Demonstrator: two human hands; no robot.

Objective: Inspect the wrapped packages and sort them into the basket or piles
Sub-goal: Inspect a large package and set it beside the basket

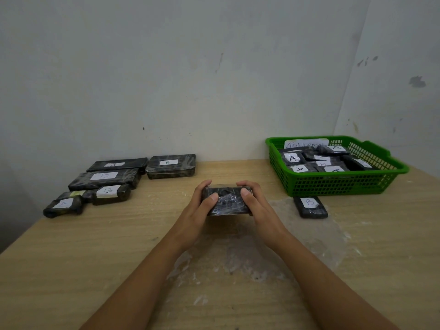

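Between curled fingers of left hand point(198, 206) and right hand point(256, 206): black package point(226, 201), glossy crinkled film, both ends gripped.

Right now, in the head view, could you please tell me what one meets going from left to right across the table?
Group of black wrapped packages with white labels → left hand → black wrapped package held in both hands → right hand → lone black package labelled B → green plastic basket.
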